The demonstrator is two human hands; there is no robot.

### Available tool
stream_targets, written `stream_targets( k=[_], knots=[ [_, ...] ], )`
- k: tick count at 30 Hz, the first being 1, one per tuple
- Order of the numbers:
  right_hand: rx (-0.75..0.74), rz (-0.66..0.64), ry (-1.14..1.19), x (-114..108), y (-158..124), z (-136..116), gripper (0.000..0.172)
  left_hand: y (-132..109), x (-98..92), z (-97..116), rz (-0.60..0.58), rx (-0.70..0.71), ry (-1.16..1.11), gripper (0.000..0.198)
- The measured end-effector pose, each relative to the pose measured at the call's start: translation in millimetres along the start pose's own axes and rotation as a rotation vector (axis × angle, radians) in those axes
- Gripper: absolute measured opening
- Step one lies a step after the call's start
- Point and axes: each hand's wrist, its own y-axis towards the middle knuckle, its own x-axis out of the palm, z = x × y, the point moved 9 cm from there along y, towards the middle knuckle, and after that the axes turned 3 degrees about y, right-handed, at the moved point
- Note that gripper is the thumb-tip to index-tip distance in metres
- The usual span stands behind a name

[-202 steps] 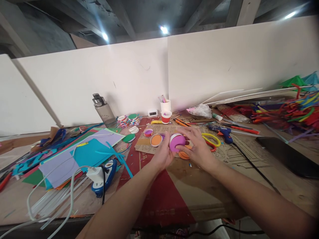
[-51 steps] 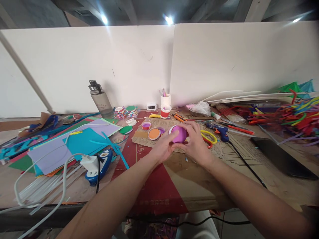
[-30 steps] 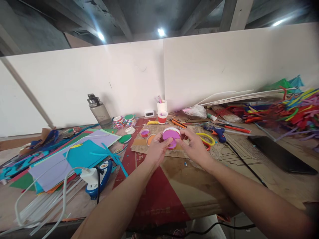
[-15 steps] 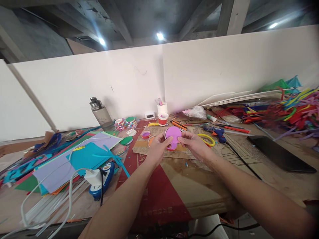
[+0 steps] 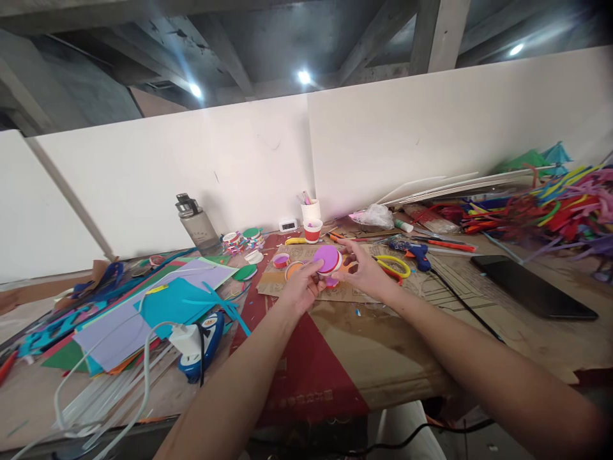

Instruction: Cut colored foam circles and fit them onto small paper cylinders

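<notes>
My left hand (image 5: 301, 289) is closed on a round purple-topped disc (image 5: 326, 257) with a red and white rim, its thumb lying on the top. Just right of the disc is my right hand (image 5: 368, 275), fingers curved and apart; whether a fingertip touches the rim I cannot tell. Beneath the hands lies a flat piece of cardboard (image 5: 271, 287). On it, left of my left hand, are an orange-centred ring (image 5: 293, 271) and a small purple-centred round piece (image 5: 281, 260). Part of another purple piece (image 5: 331, 281) shows below the disc.
Yellow-handled scissors (image 5: 405, 267), a blue glue gun (image 5: 419, 255) with a cord and a black phone (image 5: 531, 286) lie to the right. Coloured sheets (image 5: 167, 306) and a power strip (image 5: 211, 348) are left. Behind stand a red-banded paper cup (image 5: 313, 231) and a bottle (image 5: 197, 223).
The disc has tilted, so its red and white rim shows. My right hand's fingers have come off its purple face and spread at its right side, while my left hand keeps hold.
</notes>
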Motion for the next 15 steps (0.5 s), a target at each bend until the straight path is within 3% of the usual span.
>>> stream_targets(
  k=[4, 11, 15],
  knots=[
    [-0.132, -0.016, -0.121, 2.4, -0.7, -10.3, 0.084, -3.5, 9.8, 4.2, -0.08, 0.064, 0.116, 0.035],
    [-0.29, -0.01, -0.339, -0.5, -2.7, -27.2, 0.065, -2.0, 8.9, 9.1, -0.091, 0.176, 0.198, 0.044],
    [-0.307, -0.006, -0.349, -2.2, -0.5, -22.2, 0.071, -1.4, 8.1, 22.3, -0.083, 0.375, 0.415, 0.038]
  ],
)
